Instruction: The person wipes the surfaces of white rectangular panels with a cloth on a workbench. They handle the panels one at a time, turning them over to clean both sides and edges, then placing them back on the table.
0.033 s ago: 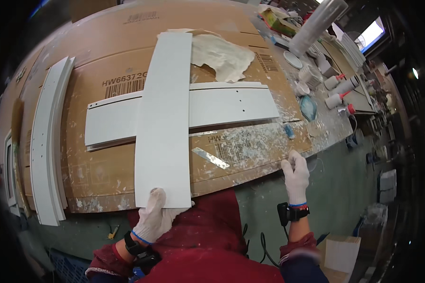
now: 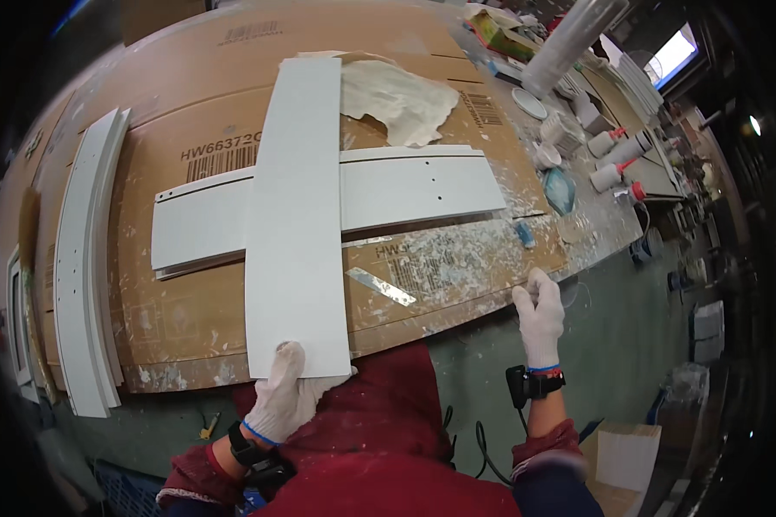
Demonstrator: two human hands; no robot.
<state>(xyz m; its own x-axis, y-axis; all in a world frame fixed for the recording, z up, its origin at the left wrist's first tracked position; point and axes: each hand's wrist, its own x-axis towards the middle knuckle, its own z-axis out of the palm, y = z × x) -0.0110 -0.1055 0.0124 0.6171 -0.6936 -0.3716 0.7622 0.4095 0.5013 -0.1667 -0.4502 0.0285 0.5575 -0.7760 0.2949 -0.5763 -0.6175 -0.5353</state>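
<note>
My left hand [image 2: 283, 396], in a white work glove, grips the near end of a long white panel [image 2: 295, 215], thumb on top and the other fingers hidden beneath. That panel points away from me and lies across a stack of white panels [image 2: 422, 185] set crosswise, with small dark holes and a groove along the far edge. At the table's front edge is my right hand [image 2: 539, 319], also gloved, thumb and forefinger apart, nothing visible between them. A flat metal strip [image 2: 382, 287] lies on the cardboard between the crossed panels and my right hand.
Paint-flecked cardboard [image 2: 181, 332] covers the table. More white panels [image 2: 86, 258] stand in a stack at the left, beside a long brush [image 2: 29, 258]. A cream cloth [image 2: 401, 99] lies behind the panels. Red-capped bottles [image 2: 606, 177] and a clear plastic roll [image 2: 573, 47] sit at the right.
</note>
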